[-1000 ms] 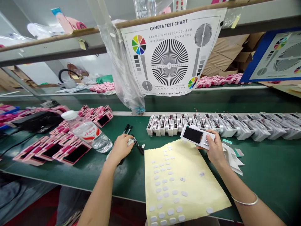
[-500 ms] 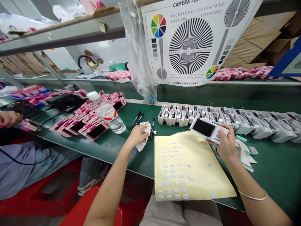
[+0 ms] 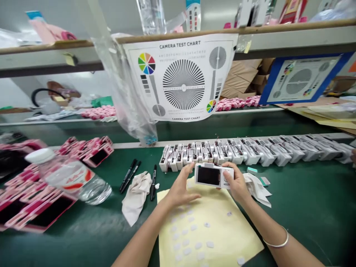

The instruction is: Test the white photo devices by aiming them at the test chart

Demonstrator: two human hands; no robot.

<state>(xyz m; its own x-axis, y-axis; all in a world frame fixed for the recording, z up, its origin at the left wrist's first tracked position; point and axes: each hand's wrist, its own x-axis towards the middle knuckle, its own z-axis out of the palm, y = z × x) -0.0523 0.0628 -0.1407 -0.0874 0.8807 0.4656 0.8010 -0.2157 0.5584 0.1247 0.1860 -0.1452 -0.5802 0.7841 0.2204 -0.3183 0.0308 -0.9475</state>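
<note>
Two bare hands meet above the far edge of a yellow backing sheet [image 3: 230, 237] on the green counter [image 3: 306, 211]. The right hand [image 3: 236, 181] has its grip clamped on the right end of a white compact camera [image 3: 213, 175], whose dark glossy screen faces the wearer. The left hand [image 3: 179, 189] has its grip apart, fingers spread, their tips just beside the camera's left end. Soft white oval pads [image 3: 210, 244] dot the smooth sheet, which runs out of view at the bottom.

Left of the sheet, a crumpled white cloth [image 3: 136, 196] lies beside three black marker pens [image 3: 129, 176]. Crumpled white paper [image 3: 257, 189] sits to its right, with open green counter beyond. Silver camera shells with exposed wiring [image 3: 222, 152] line the far edge. Toward the left edge, a clear plastic water bottle [image 3: 72, 178] lies on its side by pink camera shells [image 3: 33, 230].
</note>
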